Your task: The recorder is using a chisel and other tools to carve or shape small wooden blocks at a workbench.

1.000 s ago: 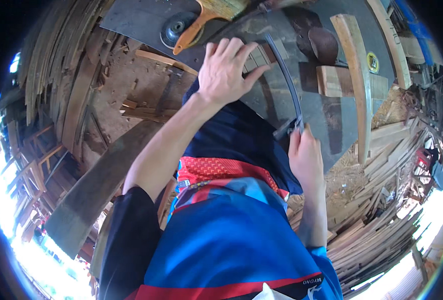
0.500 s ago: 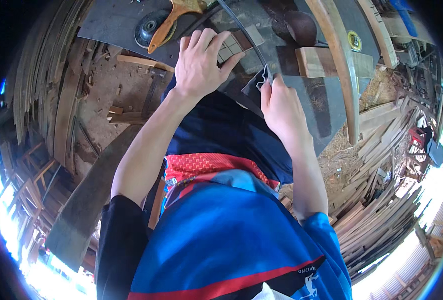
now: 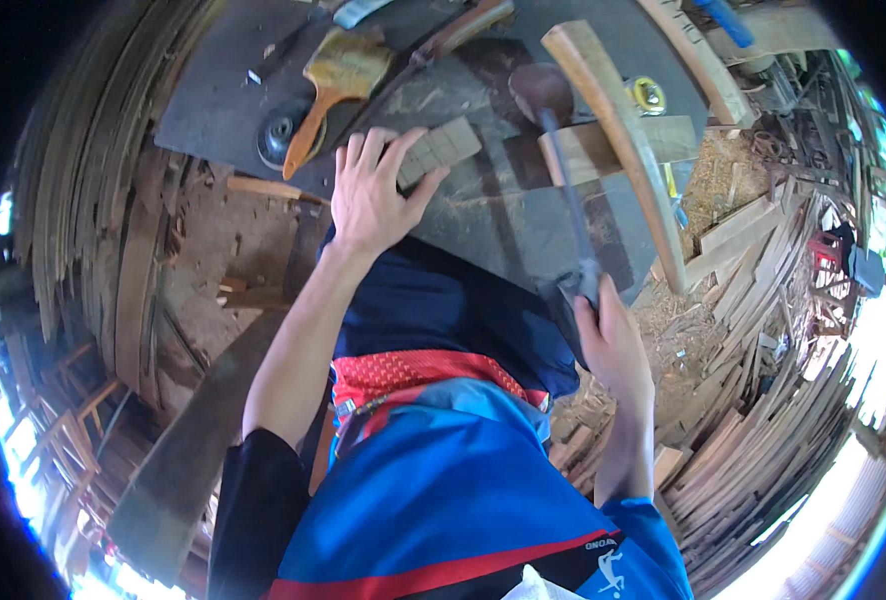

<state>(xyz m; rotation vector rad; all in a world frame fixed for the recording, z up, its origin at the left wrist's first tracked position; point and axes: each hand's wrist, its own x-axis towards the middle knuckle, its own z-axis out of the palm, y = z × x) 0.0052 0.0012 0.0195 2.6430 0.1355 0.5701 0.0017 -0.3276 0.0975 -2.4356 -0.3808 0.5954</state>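
My left hand rests at the table's near edge, its fingers and thumb gripping a small wooden block scored with a grid of lines. Off to the right, my right hand is closed around the near end of a long, thin grey tool, perhaps a file. A dark crumpled sheet wraps the tool where I hold it. The tool points away from me, apart from the scored block, and its far end passes in front of a brown rounded object.
On the dark table lie a wide paintbrush, a round disc, a wooden-handled tool and a tape measure. A curved wooden piece crosses a flat board. Stacked planks lie on the right.
My right hand has drawn the thin tool away from the block, toward me and to the right. More of the block's scored face shows now. My left hand still grips it.
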